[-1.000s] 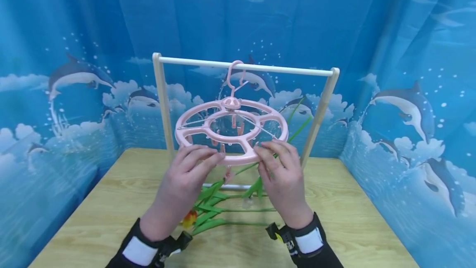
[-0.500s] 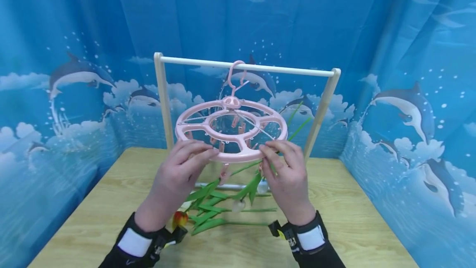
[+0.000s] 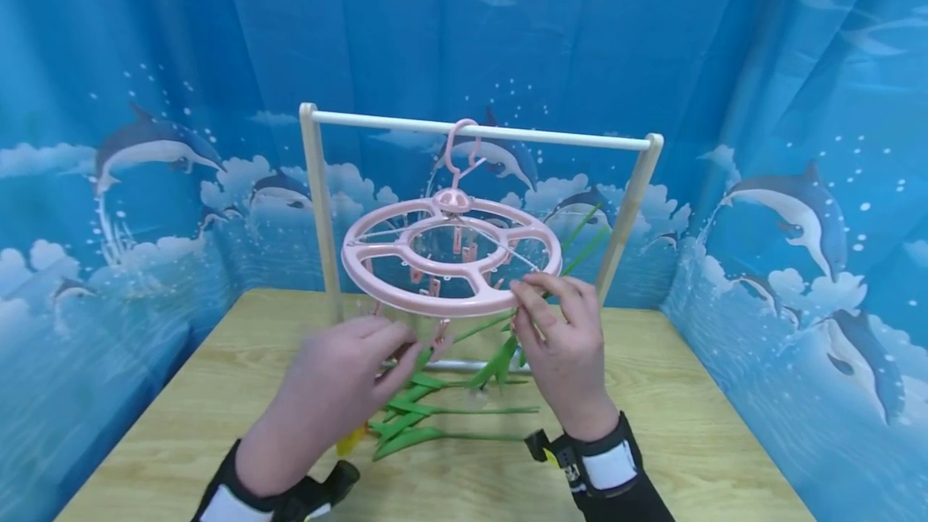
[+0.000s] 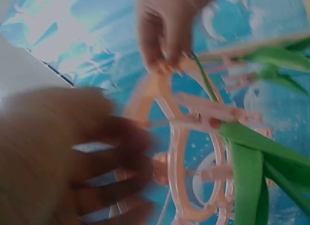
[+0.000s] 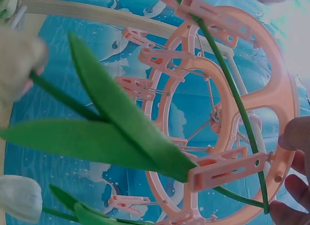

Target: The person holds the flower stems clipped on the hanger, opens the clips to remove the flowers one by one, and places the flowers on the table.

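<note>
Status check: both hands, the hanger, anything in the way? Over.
Right hand gripping pink hanger; left hand lower, blurred, hold unclear. Hanger hooked over white bar. Green leaves between hands, maybe in the way.

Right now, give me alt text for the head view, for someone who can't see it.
A round pink clothespin hanger hangs from a white rail, the person's right grip holding its rim while the motion-blurred left grip shows just below. Tulips lie on the wood-grain table, before a blue dolphin-print curtain.
</note>
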The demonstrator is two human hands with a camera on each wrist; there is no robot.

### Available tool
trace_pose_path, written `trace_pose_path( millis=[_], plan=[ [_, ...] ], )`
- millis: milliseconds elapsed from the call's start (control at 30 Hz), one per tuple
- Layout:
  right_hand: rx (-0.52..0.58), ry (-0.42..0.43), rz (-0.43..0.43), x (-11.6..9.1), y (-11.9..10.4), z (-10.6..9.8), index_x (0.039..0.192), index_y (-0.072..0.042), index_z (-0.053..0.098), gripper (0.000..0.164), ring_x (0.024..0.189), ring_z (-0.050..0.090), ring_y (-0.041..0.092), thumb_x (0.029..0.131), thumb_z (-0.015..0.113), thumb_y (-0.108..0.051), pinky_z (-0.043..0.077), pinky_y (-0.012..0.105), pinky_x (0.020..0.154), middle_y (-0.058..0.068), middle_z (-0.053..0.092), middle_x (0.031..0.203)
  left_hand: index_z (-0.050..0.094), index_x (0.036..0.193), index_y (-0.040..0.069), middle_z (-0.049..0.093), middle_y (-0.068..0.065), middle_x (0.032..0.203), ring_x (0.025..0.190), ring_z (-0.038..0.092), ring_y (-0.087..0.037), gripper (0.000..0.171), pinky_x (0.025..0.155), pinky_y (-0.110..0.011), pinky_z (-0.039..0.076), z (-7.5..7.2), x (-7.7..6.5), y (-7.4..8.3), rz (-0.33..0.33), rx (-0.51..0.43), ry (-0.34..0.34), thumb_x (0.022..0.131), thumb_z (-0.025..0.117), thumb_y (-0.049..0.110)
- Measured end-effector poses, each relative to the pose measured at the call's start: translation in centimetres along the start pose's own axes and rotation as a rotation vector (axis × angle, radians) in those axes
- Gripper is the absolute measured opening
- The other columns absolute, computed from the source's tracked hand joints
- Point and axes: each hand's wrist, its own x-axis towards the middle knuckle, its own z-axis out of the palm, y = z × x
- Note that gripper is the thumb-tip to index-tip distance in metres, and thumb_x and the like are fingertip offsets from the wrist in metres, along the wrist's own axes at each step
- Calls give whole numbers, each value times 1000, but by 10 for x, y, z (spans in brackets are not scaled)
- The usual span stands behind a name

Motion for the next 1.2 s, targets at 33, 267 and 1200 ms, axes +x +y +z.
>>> trace_pose_path(
  millis=[33, 267, 1200],
  plan=[
    [-1, -3, 3, 0, 0, 0, 120, -6, 82, 34, 105, 67, 40, 87, 84, 0, 61, 52, 86, 19, 78, 118, 78, 94, 24, 72, 13, 78, 66, 58, 0, 10, 60, -13, 50, -1, 0, 3, -63, 24, -99, 93, 87, 27],
    [-1, -22, 31, -4, -4, -1, 119, -6, 83, 35, 105, 67, 38, 85, 86, 0, 61, 51, 85, 18, 79, 118, 74, 98, 28, 73, 14, 81, 67, 56, 0, 29, 64, -19, 53, 16, 4, 5, -317, 90, -435, 84, 95, 42],
    [18, -89, 78, 4, -10, -11, 125, -3, 79, 36, 112, 66, 41, 89, 83, -5, 61, 54, 93, 18, 78, 125, 82, 110, 28, 83, 12, 99, 85, 76, -5, 30, 75, -26, 66, 0, 1, 2, -180, 48, -217, 84, 96, 19]
  ],
)
